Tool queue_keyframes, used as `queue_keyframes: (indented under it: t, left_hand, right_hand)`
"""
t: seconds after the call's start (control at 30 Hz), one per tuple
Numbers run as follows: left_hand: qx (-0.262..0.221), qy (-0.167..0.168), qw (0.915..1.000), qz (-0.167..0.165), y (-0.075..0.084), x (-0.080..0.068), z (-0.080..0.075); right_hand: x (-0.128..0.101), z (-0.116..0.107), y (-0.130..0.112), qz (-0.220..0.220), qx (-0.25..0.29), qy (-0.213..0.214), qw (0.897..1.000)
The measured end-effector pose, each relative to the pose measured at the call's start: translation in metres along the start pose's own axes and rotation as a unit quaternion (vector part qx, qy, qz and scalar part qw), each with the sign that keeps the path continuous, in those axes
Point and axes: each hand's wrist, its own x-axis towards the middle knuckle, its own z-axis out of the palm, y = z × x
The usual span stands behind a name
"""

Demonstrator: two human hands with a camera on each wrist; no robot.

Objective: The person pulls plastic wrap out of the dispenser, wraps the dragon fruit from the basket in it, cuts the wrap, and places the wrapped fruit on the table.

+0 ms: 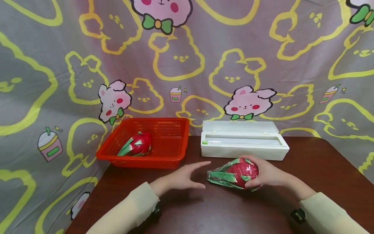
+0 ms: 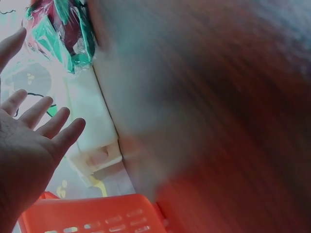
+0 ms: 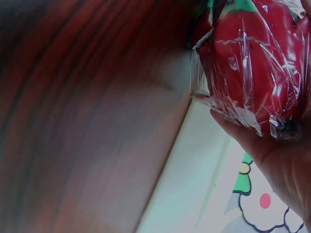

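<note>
A red dragon fruit [image 1: 241, 172] with green leaf tips is wrapped in clear plastic film. My right hand [image 1: 267, 172] grips its rounded right end, thumb on the near side and fingers over the far side. In the right wrist view the film on the dragon fruit [image 3: 257, 63] looks creased and shiny against the palm. My left hand [image 1: 185, 177] is spread just left of the leafy end, apart from it, with nothing in it. The left wrist view shows this left hand [image 2: 34, 131] with its fingers extended.
A red plastic basket [image 1: 178, 157] at the back left holds another dragon fruit [image 1: 140, 143]. Behind my right hand stands a white cling film box [image 1: 242, 152] with its lid raised. A patterned curtain [image 1: 198, 107] hangs behind the brown table [image 1: 228, 214].
</note>
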Motion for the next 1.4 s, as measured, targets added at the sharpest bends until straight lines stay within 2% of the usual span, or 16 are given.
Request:
queue_keyframes:
  t: [0.4, 0.7, 0.8, 1.1, 1.27, 1.4]
  left_hand:
    - [-0.011, 0.002, 0.9999, 0.002, -0.004, 0.004, -0.001]
    - [-0.006, 0.012, 0.9999, 0.005, -0.002, 0.019, 0.003]
    - [0.007, 0.021, 0.9997, 0.009, 0.000, 0.025, 0.006]
    - [0.010, 0.057, 0.9983, -0.011, 0.011, 0.049, 0.009]
    - [-0.001, 0.090, 0.9959, -0.008, 0.015, 0.063, 0.007]
    - [-0.015, 0.103, 0.9945, -0.006, 0.014, 0.071, 0.007]
  right_hand:
    - [-0.005, 0.002, 0.012, -0.015, -0.029, 0.060, 0.998]
    - [-0.037, -0.018, 0.023, 0.011, -0.071, 0.119, 0.990]
    - [-0.052, -0.029, 0.026, 0.025, -0.096, 0.142, 0.985]
    - [-0.096, -0.063, 0.044, 0.097, -0.137, 0.192, 0.967]
    - [-0.120, -0.076, 0.063, 0.118, -0.174, 0.220, 0.952]
    - [-0.136, -0.084, 0.074, 0.153, -0.199, 0.238, 0.938]
